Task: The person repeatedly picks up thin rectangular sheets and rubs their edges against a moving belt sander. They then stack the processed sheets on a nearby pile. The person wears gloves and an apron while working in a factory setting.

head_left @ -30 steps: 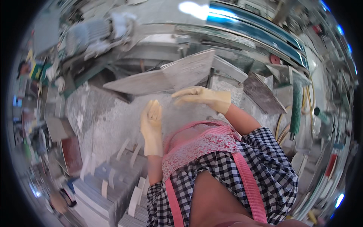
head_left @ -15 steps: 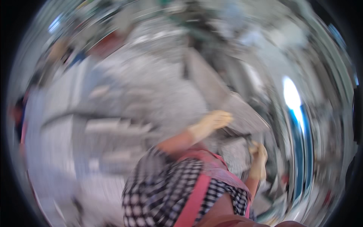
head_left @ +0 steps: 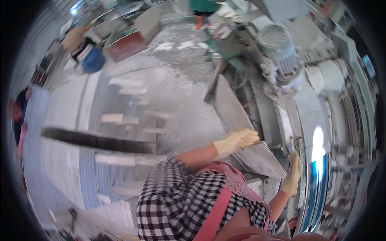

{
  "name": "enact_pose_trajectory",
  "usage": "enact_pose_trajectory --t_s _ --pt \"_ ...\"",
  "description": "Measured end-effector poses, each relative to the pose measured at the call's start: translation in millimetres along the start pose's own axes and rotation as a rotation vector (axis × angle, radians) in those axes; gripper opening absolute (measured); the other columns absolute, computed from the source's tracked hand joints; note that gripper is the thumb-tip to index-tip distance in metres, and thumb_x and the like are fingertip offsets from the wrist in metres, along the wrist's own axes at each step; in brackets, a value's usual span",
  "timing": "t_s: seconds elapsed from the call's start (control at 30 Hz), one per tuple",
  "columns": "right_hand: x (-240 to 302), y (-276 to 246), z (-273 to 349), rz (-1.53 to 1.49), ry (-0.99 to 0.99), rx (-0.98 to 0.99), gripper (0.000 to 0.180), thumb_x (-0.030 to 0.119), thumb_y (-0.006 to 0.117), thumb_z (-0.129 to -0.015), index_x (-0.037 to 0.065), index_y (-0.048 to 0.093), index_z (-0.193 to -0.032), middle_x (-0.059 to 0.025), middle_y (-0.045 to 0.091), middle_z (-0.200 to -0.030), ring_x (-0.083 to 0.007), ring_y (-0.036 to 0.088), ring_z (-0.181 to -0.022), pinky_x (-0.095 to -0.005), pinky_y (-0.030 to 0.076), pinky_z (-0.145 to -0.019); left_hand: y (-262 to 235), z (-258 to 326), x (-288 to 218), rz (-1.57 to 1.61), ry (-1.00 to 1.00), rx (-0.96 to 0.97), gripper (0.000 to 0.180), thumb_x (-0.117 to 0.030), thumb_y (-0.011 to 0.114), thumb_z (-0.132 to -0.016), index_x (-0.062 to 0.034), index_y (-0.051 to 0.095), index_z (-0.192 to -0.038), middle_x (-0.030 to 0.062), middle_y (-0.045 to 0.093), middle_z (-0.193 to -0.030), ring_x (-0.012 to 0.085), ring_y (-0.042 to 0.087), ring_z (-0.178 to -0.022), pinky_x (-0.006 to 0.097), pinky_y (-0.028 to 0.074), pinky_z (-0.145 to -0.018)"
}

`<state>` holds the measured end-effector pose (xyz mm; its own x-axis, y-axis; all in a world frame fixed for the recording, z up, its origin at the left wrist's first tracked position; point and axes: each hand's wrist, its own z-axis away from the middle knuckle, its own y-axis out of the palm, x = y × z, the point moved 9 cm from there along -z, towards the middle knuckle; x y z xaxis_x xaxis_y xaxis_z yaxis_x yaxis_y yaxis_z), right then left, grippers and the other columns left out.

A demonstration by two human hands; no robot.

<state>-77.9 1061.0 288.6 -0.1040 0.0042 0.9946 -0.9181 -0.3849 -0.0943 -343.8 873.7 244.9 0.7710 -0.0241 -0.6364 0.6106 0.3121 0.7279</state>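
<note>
My left hand point(head_left: 241, 139), in a cream rubber glove, is at the upper edge of a grey board point(head_left: 263, 158). Its fingers are bent and pressed together; anything they hold is hidden. Another long grey board point(head_left: 233, 104) slopes away beyond that hand. To the right of the nearer board, my right hand point(head_left: 296, 166), gloved alike, is beside the machine's shiny bed. Its fingers are drawn together next to a thin pale strip point(head_left: 290, 148), and I cannot make out whether they hold it.
A motor point(head_left: 279, 52) stands on the machine ahead. At left are stacked pale slabs point(head_left: 64, 132) and a dark beam point(head_left: 96, 140). Farther off are a blue bucket point(head_left: 93, 60), a red-sided container point(head_left: 125, 45) and a person in green point(head_left: 203, 6). Another person point(head_left: 19, 110) is at the left edge.
The view has swung and become sharper. Both my hands now appear lower and farther right in the picture, with the left still at the board's edge.
</note>
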Motion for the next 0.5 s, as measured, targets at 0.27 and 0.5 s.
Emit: enact_pose_trajectory --t_s 0.27,0.5 --pt "-20 -2 -52 0.444 0.006 -0.102 0.053 0.04 0.055 -0.1 0.002 0.056 -0.136 -0.0089 0.06 -0.132 -0.0162 0.051 -0.125 -0.029 0.034 -0.109 -92 -34 -24 0.094 -0.11 -0.189 0.047 -0.036 0.051 -0.102 0.0043 0.057 -0.125 0.0185 0.063 -0.125 0.0284 0.061 -0.117 0.04 0.048 -0.103" --pt "-65 -151 -96 0.469 0.142 -0.458 0.066 0.04 0.052 -0.099 0.004 0.035 -0.151 -0.0138 0.041 -0.151 -0.0247 0.04 -0.137 -0.037 0.03 -0.113 -139 -35 -26 -0.225 -0.048 -0.376 0.032 -0.038 0.059 -0.098 -0.0068 0.062 -0.101 0.0066 0.061 -0.08 0.0191 0.059 -0.068 0.036 0.052 -0.065"
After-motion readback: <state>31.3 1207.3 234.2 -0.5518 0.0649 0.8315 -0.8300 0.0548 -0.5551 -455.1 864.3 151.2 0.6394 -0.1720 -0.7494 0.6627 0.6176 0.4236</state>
